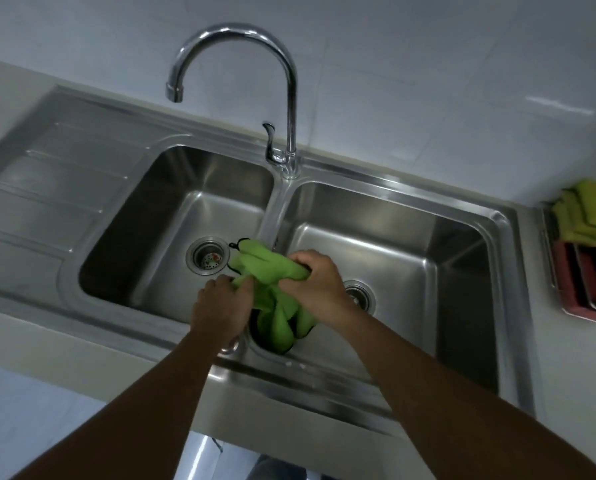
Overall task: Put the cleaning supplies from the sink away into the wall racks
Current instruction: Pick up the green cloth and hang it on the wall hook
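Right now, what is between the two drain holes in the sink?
In the head view, the green cloth, gripped by the left hand and right hand, over the basin divider.

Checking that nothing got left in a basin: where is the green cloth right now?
The green cloth is held bunched in both hands, left hand and right hand, above the divider between the two basins of the sink, below the faucet.

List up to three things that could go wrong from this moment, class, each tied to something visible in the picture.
1. The bunched green cloth, held by the left hand and right hand, trails a loose end downward; it may snag on the steel sink divider.
2. If wet, it could drip on the white countertop on its way out.
3. Raised hands could bump the curved chrome tap.
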`<state>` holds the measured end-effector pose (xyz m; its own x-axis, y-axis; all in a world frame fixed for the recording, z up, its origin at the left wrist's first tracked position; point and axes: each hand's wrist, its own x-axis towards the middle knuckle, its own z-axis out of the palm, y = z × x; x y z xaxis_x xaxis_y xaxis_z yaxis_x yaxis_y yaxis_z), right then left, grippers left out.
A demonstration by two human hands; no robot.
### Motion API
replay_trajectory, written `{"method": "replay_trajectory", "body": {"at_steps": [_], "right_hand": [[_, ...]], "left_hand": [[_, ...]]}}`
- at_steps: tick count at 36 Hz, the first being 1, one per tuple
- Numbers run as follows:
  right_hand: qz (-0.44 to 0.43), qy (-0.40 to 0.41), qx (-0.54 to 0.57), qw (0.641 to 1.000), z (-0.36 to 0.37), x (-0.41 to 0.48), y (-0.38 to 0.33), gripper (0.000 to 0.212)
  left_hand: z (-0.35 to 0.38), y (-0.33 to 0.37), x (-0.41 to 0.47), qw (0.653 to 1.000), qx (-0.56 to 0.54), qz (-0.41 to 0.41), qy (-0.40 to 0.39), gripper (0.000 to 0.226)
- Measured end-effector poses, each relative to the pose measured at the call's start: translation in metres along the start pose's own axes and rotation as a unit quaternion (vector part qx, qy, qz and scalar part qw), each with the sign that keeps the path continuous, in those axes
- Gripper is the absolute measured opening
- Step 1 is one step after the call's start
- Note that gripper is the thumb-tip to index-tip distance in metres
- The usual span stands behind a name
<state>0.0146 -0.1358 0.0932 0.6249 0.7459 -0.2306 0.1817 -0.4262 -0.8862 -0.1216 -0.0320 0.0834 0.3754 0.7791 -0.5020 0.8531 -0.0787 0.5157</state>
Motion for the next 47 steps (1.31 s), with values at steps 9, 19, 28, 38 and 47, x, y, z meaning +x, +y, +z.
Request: {"method": "replay_trajectory", "body": {"at_steps": [9, 19, 28, 38, 47], "right_hand": [[-0.024, 0.007, 0.087, 0.996, -0.085, -0.025, 0.003, 0.025], [-0.021, 0.044, 0.129, 0.991, -0.148, -0.050, 0.018, 0.047], [0.057, -0.005, 0.340, 0.939, -0.198, -0.062, 0.030, 0.054], [-0.014, 0.143, 0.366, 0.920, -0.233, -0.055, 0.015, 0.019], [0.048, 0.037, 0.238, 0.969, -0.241, -0.052, 0.019, 0.033]], "left_hand": [[0.005, 0.079, 0.013, 0.950, -0.281, -0.025, -0.137, 0.031], [0.040, 0.175, -0.033, 0.812, -0.484, 0.045, -0.324, 0.018], [0.052, 0.221, -0.049, 0.820, -0.421, 0.203, -0.330, 0.066], [0.045, 0.254, -0.061, 0.811, -0.444, 0.167, -0.341, 0.069], [0.042, 0.263, -0.060, 0.834, -0.411, 0.194, -0.311, 0.052]]}}
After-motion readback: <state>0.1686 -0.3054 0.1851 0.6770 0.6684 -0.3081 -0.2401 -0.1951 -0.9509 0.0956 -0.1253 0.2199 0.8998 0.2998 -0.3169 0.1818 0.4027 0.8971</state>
